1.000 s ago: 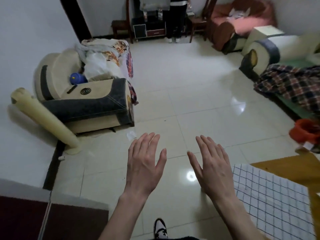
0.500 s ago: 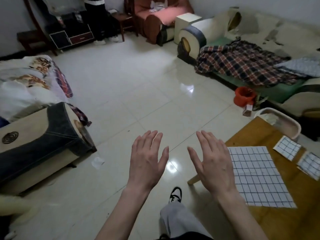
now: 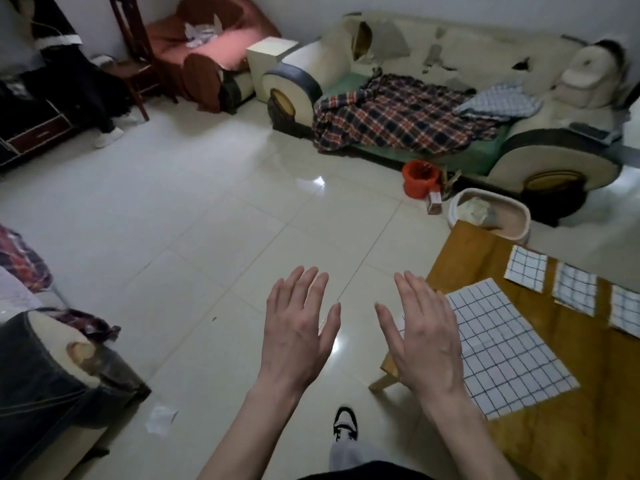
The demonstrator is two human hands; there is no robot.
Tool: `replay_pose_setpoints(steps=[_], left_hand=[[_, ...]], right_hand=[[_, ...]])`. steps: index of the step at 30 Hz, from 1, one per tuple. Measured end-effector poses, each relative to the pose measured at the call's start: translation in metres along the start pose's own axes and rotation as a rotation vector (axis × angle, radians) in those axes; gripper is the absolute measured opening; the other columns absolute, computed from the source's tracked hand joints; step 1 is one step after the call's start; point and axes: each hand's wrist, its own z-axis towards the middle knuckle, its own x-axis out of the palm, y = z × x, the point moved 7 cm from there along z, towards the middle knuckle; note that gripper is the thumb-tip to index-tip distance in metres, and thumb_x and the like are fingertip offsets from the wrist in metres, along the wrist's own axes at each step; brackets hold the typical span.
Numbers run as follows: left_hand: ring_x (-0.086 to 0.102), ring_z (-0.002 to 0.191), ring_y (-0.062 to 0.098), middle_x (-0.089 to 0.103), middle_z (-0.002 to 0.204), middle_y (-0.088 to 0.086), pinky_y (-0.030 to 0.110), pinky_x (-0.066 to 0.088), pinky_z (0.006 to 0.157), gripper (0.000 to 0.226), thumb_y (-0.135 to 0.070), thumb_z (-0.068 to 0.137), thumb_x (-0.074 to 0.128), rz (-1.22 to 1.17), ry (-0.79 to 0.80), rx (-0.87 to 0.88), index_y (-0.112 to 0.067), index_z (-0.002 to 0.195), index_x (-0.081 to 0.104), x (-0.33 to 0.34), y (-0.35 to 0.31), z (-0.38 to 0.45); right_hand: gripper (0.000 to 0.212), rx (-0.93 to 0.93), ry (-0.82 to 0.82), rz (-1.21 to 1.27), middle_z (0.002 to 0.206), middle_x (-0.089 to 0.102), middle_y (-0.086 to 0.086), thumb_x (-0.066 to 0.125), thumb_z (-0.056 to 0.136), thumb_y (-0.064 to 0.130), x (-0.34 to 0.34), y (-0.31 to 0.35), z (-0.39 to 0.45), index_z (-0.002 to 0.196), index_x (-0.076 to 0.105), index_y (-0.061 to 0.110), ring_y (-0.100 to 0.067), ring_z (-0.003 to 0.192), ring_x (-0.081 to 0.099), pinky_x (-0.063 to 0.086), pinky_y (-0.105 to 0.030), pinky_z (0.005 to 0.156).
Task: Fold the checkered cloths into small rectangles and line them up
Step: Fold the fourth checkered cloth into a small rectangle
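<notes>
In the head view both hands are held up over the floor, backs to the camera, fingers straight and a little spread; the left hand [image 3: 298, 327] and the right hand [image 3: 420, 334] hold nothing and touch nothing, which reads as a ready pose ahead of reaching for cloth. The work lies to the right on a low wooden table [image 3: 568, 427]. One unfolded cloth [image 3: 505, 351] is spread flat at the table's near-left part, just right of the right hand, probably laid smooth so its edges can be brought together cleanly. Farther along the table, three folded cloths sit in a row, apart from one another: the first [image 3: 525, 271], the second [image 3: 574, 287], and the third [image 3: 625, 311], cut by the right edge of the frame. So four checkered cloths are visible, three seemingly done and one left. A pale basket [image 3: 491, 213] stands on the floor at the table's far corner, and a sofa [image 3: 450, 84] with a plaid blanket [image 3: 398, 116] is beyond.
</notes>
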Motion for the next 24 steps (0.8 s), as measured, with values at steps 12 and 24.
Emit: replay_pose_setpoints(steps=[12, 24], left_hand=[[0.047, 0.146, 0.027, 0.06, 0.147, 0.007, 0.051, 0.04, 0.117, 0.048, -0.04, 0.105, 0.05, -0.133, 0.115, 0.29, -0.012, 0.143, 0.059, 0.066, -0.032, 0.095], [0.046, 0.147, 0.026, 0.06, 0.149, 0.006, 0.052, 0.041, 0.116, 0.049, -0.041, 0.107, 0.046, -0.345, 0.303, 0.63, -0.012, 0.144, 0.06, 0.147, -0.089, 0.159]], right_hand=[[0.064, 0.278, -0.072, -0.093, 0.162, 0.046, -0.003, 0.032, 0.109, 0.058, -0.005, -0.045, 0.04, 0.158, 0.041, 0.018, -0.02, 0.154, 0.035, 0.025, -0.043, 0.128], [0.064, 0.686, -0.259, -0.149, 0.159, 0.049, -0.004, 0.035, 0.108, 0.057, -0.016, -0.1, 0.036, 0.156, 0.046, 0.017, -0.022, 0.152, 0.04, 0.031, -0.047, 0.125]])
